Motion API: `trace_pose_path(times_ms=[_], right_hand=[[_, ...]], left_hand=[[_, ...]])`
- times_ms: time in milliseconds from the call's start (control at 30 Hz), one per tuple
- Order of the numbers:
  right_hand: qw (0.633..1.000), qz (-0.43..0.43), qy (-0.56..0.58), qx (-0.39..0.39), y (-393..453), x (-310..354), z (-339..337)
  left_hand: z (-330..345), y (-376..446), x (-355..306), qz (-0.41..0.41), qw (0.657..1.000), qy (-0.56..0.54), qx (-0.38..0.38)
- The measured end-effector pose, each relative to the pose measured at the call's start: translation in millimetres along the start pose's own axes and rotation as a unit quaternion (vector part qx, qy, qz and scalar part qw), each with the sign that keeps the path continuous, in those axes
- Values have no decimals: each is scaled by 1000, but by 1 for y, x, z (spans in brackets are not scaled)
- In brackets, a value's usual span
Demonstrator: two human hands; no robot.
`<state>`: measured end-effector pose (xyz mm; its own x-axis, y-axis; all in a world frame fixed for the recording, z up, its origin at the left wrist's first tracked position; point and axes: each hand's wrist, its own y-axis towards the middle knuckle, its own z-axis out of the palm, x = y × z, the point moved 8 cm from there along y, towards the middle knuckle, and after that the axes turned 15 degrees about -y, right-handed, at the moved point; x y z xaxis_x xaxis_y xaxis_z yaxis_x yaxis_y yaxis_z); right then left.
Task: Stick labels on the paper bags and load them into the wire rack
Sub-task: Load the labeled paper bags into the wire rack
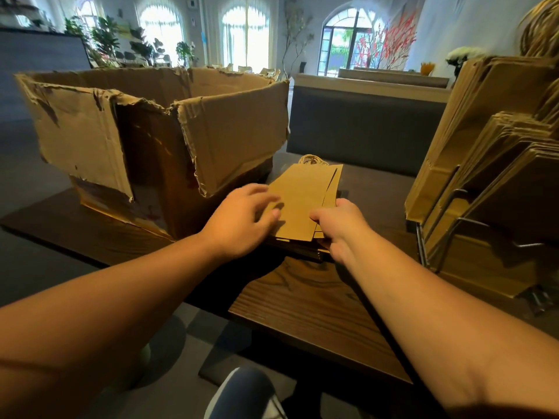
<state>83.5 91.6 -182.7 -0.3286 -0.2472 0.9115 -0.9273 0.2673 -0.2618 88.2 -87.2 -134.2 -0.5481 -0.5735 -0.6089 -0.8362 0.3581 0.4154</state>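
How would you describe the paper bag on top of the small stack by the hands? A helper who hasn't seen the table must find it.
Start at the big torn cardboard box on the dark wooden table; just right of it lies a small stack of flat paper bags. The top bag is plain brown and lies flat between the left hand and right hand, unlike the upright bags in the wire rack.

The flat kraft paper bags are plain yellow-brown, like the torn brown cardboard box. The wooden desk is dark brown with black wavy grain, and the thin wire rack is silver-grey.
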Motion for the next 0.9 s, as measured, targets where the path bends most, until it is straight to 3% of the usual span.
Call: trace_pose_path(times_ms=[67, 133, 200, 300, 467, 667, 900], right_hand=[[999, -21, 31, 8, -5, 4, 0], [998, -53, 42, 13, -13, 9, -3], [995, -95, 42, 8, -22, 15, -10], [986, -167, 22, -21, -36, 26, -24], [971, -236, -7, -26, -60, 37, -35], [952, -287, -84, -70, -83, 38, -63], [949, -217, -129, -190, -96, -6, -139]], left_hand=[[-11, 2, 18, -105, 991, -47, -68], [-11, 1, 36, -213, 961, -149, -99], [-8, 1, 45, -259, 924, -250, -131], [-11, 0, 30, -238, 904, -312, -170], [-11, -2, -25, -142, 915, -317, -204], [7, -17, -56, -83, 922, -315, -211], [60, -30, -116, -27, 924, -347, -155]])
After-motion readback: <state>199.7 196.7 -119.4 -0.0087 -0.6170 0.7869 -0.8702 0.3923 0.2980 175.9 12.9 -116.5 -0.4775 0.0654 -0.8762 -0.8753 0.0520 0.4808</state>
